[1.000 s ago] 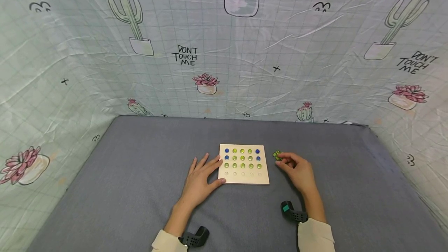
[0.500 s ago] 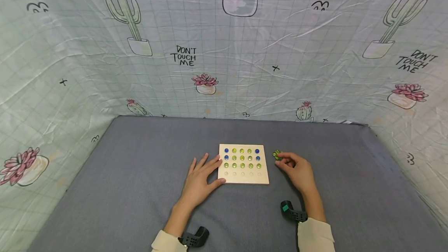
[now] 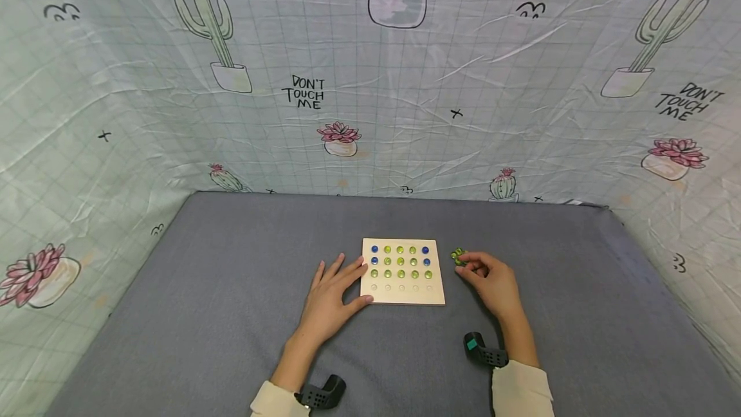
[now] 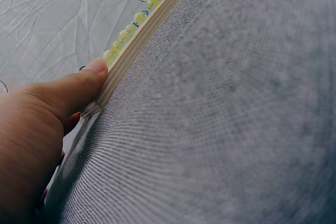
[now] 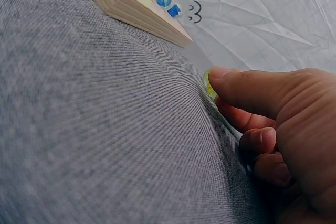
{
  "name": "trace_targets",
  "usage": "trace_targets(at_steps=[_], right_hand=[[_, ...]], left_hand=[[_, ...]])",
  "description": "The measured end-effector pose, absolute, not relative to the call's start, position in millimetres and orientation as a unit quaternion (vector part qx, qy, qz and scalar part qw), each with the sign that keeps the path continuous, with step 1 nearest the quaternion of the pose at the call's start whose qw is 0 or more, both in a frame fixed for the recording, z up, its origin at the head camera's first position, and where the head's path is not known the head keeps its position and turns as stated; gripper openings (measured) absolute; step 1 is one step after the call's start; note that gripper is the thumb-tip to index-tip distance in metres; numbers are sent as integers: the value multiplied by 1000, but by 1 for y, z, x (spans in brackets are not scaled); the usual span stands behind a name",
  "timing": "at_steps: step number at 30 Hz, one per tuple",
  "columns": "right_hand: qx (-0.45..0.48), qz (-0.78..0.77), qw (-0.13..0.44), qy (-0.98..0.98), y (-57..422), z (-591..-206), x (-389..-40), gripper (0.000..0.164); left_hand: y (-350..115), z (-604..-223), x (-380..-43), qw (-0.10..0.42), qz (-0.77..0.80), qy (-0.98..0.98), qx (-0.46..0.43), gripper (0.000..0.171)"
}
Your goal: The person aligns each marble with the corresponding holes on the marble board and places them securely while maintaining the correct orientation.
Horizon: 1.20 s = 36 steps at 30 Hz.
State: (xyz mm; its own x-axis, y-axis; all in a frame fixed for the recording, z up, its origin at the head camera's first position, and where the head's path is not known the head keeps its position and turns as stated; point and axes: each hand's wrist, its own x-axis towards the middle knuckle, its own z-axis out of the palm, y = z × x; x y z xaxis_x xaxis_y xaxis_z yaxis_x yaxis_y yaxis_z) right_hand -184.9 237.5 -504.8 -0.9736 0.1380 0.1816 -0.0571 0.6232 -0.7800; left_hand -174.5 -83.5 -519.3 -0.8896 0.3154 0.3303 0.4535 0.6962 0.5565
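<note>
A pale wooden board point(image 3: 403, 296) lies flat on the grey cloth. Yellow-green marbles point(image 3: 401, 262) fill most of its three back rows, with blue marbles point(image 3: 426, 250) at the ends of the two farthest rows. The front row shows bare hollows. My left hand point(image 3: 330, 304) rests at the board's left side, fingers spread, its thumb point(image 4: 86, 85) on the near corner. To the right of the board, my right hand point(image 3: 492, 282) pinches at a small cluster of green marbles point(image 3: 457, 255). In the right wrist view, one yellow-green marble point(image 5: 209, 85) shows at the thumb tip, partly hidden.
Grey cloth point(image 3: 231, 288) covers the table around the board. A pale curtain point(image 3: 370, 95) printed with cacti encloses the back and both sides. Black camera mounts point(image 3: 321, 392) sit on both wrists, below cream sleeves.
</note>
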Motion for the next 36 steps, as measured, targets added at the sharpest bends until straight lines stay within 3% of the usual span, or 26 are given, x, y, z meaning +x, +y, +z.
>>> trace_targets(at_steps=[8, 36], right_hand=[[-23, 436, 118, -892, 238, -505, -185, 26], [-26, 415, 107, -903, 234, -503, -186, 19]], left_hand=[[-84, -519, -174, 106, -330, -914, -211, 65], [-84, -518, -175, 104, -328, -915, -211, 65]])
